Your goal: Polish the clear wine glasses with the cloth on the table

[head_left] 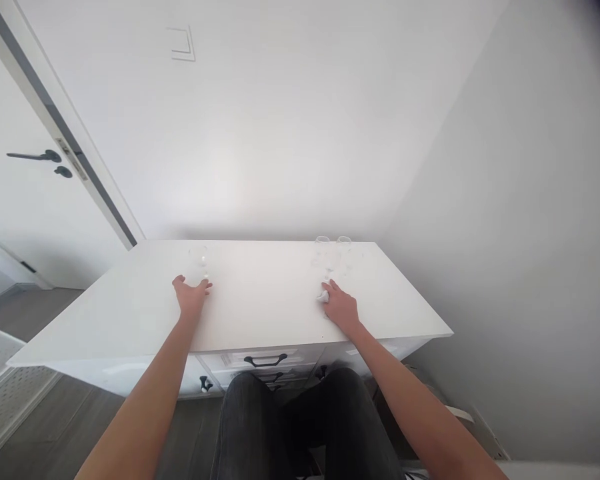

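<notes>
My left hand point(192, 295) rests low over the left part of the white cabinet top, thumb and fingers spread apart. Just beyond its fingertips stands a faint clear glass point(199, 255); whether they touch it I cannot tell. On the right, my right hand point(341, 308) is closed on a small crumpled white cloth point(323, 297), perhaps a tissue, close to the surface. Past that hand, two clear glasses show only as thin outlines: one on the left point(323, 240) and one on the right point(345, 240). Their lower parts blend into the white top.
The white cabinet top point(260, 293) runs along the wall, with a black-handled drawer point(266, 361) below its front edge. My knees are close under it. A white door point(25, 193) with a dark handle point(35, 156) stands at the left; a grey wall point(520, 220) bounds the right.
</notes>
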Tool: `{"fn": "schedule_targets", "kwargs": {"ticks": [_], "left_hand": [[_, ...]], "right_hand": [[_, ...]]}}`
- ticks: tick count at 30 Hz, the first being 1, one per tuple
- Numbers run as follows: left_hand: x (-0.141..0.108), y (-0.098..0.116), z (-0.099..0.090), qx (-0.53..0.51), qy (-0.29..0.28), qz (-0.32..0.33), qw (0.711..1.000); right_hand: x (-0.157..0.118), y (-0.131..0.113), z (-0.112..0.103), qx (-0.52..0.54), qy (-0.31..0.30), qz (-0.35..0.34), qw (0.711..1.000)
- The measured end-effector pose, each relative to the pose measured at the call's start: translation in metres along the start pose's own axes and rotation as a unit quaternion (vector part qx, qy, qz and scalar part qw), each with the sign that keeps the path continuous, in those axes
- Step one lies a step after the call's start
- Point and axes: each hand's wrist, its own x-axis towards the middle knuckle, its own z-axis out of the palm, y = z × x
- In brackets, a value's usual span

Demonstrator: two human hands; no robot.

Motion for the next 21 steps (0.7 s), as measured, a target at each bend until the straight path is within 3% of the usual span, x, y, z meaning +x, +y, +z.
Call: {"fn": "schedule_targets", "kwargs": {"ticks": [5,9,12,15,18,21], "left_hand": [[0.007,0.014,0.007,-0.105,-0.084,-0.003,0.991],[0.008,0.018,0.015,-0.064,-0.106,0.016,0.992],[0.010,0.013,0.019,-0.048,-0.115,0.039,0.991],[0.008,0.005,0.026,-0.078,-0.128,0.055,0.987],[-0.011,0.001,0.041,-0.109,-0.125,0.071,0.984],[-0.048,0.004,0.066,-0.081,-0.125,0.100,0.984]], "right_hand": [[0.006,-0.003,-0.003,-0.003,-0.013,-0.001,1.000],[0.004,-0.002,-0.003,0.012,-0.006,-0.006,1.000],[-0.001,0.000,-0.002,0.031,0.037,-0.018,0.999],[-0.006,0.001,-0.003,0.057,0.095,-0.081,0.991],[-0.008,0.002,-0.003,0.073,0.144,-0.144,0.976],[-0.007,0.003,0.001,0.081,0.142,-0.155,0.974]]}}
